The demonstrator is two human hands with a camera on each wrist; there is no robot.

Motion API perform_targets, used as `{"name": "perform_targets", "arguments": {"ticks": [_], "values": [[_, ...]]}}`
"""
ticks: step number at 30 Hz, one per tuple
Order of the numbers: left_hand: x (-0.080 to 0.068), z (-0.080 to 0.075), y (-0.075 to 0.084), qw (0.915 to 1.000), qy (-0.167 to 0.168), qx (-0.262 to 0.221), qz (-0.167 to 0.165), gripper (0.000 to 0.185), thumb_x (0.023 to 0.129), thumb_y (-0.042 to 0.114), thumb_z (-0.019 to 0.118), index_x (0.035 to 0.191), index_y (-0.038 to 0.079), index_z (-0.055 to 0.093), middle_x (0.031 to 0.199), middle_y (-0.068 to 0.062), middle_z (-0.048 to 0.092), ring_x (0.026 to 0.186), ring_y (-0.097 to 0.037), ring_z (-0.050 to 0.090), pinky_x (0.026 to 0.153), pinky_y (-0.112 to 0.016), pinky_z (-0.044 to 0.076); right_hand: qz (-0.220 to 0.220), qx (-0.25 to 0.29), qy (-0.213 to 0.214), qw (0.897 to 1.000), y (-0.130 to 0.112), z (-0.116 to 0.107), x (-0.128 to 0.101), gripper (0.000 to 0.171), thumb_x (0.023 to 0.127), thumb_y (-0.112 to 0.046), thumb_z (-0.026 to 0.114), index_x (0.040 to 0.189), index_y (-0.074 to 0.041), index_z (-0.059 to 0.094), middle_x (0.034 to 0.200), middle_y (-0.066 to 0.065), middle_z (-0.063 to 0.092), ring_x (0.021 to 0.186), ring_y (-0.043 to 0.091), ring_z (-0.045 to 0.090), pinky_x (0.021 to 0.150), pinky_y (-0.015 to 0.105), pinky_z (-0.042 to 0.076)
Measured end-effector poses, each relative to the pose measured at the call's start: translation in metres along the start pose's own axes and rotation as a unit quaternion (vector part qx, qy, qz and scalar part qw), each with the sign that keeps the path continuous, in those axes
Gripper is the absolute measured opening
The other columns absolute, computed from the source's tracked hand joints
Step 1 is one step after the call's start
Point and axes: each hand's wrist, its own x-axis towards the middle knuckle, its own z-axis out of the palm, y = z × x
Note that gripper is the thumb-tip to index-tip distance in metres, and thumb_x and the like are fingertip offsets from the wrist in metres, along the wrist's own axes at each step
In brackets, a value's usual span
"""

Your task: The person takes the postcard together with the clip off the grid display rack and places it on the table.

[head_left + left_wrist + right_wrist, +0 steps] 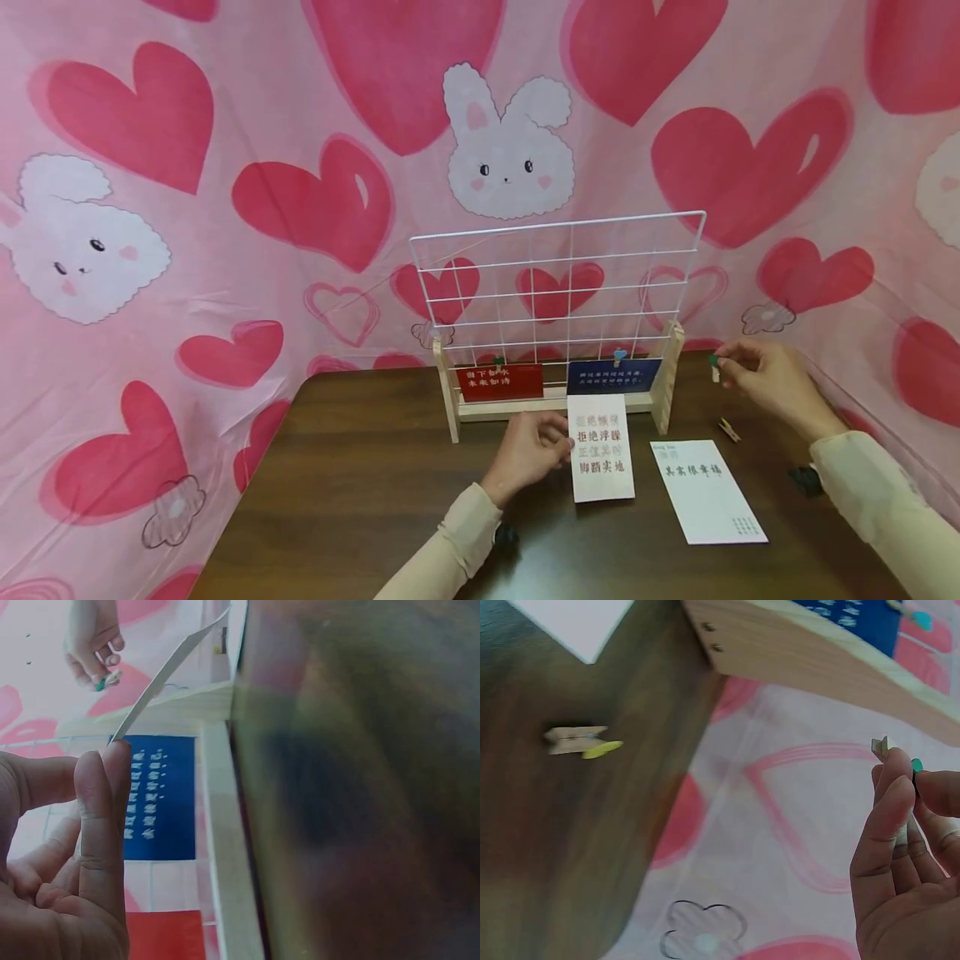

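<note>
My left hand [534,454] pinches the left edge of a white card with red and black characters [600,447], held up in front of the rack; the left wrist view shows that card [169,671] edge-on between thumb and finger. A white wire grid in a wooden stand [558,287] carries a red card [499,382] and a blue card [614,376], each clipped on. My right hand [757,372] is raised right of the stand and pinches a small wooden clothespin with a green tip [713,366], also seen as the clothespin [889,746] in the right wrist view.
A second white card [708,490] lies flat on the dark wooden table [360,500]. A loose clothespin with a yellow tip [728,429] lies right of the stand. Pink heart-and-bunny cloth [300,167] walls in the table at the back and sides.
</note>
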Motion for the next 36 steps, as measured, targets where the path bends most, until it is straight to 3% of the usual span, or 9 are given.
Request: {"name": "perform_targets", "arguments": {"ticks": [5,10,14,17,21,30,36], "values": [[-0.002,0.007,-0.006,0.9996,-0.003,0.024,-0.013,0.012,0.091,0.003,0.075,0.103,0.002,0.073,0.079,-0.008,0.079,0.055,-0.005,0.066,0.052,-0.021,0.056,0.025,-0.026,-0.005,0.999,0.015,0.008,-0.006,0.013,0.099,-0.010,0.065,0.105,0.000,0.071,0.071,0.004,0.072,0.059,0.001,0.058,0.052,0.023,0.046],[-0.006,0.015,-0.011,0.9984,-0.006,0.052,-0.023,0.015,0.090,0.004,0.076,0.105,0.003,0.074,0.074,-0.003,0.078,0.052,-0.002,0.063,0.049,-0.021,0.053,0.047,-0.034,-0.027,0.998,0.032,0.012,-0.010,0.014,0.100,-0.010,0.064,0.106,0.002,0.070,0.071,0.005,0.070,0.057,0.004,0.058,0.051,0.024,0.051],[-0.010,0.022,-0.016,0.9964,-0.013,0.080,-0.027,0.038,0.087,0.004,0.078,0.124,0.004,0.068,0.070,0.000,0.076,0.052,-0.001,0.062,0.051,-0.020,0.049,0.069,-0.034,-0.061,0.995,0.045,0.013,-0.012,0.017,0.101,-0.009,0.062,0.109,0.004,0.068,0.073,0.004,0.071,0.059,0.008,0.063,0.053,0.025,0.055],[-0.011,0.025,-0.018,0.9946,-0.018,0.098,-0.027,0.063,0.085,0.004,0.080,0.143,0.007,0.056,0.068,0.003,0.075,0.052,-0.001,0.062,0.057,-0.019,0.049,0.081,-0.034,-0.077,0.993,0.051,0.014,-0.014,0.018,0.100,-0.008,0.062,0.110,0.005,0.068,0.074,0.004,0.072,0.061,0.010,0.064,0.053,0.026,0.055],[-0.010,0.028,-0.016,0.9939,-0.024,0.105,-0.021,0.079,0.083,0.003,0.080,0.154,0.010,0.045,0.067,0.003,0.075,0.051,0.000,0.062,0.059,-0.018,0.051,0.090,-0.030,-0.093,0.991,0.058,0.015,-0.016,0.019,0.100,-0.008,0.062,0.110,0.006,0.068,0.077,0.005,0.073,0.064,0.009,0.066,0.055,0.026,0.056],[-0.007,0.038,-0.011,0.9897,-0.033,0.134,-0.038,0.080,0.082,0.002,0.079,0.155,0.011,0.045,0.061,0.006,0.072,0.046,0.000,0.059,0.050,-0.020,0.046,0.110,-0.046,-0.116,0.986,0.069,0.012,-0.021,0.022,0.101,-0.010,0.060,0.110,0.008,0.068,0.078,0.005,0.071,0.066,0.013,0.065,0.055,0.028,0.056],[-0.003,0.044,-0.008,0.9848,-0.040,0.166,-0.029,0.081,0.079,0.000,0.078,0.153,0.015,0.050,0.057,0.008,0.070,0.044,0.003,0.057,0.053,-0.017,0.044,0.123,-0.050,-0.132,0.982,0.076,0.010,-0.019,0.021,0.100,-0.008,0.058,0.108,0.009,0.068,0.077,0.005,0.070,0.066,0.015,0.063,0.056,0.028,0.056]]}}
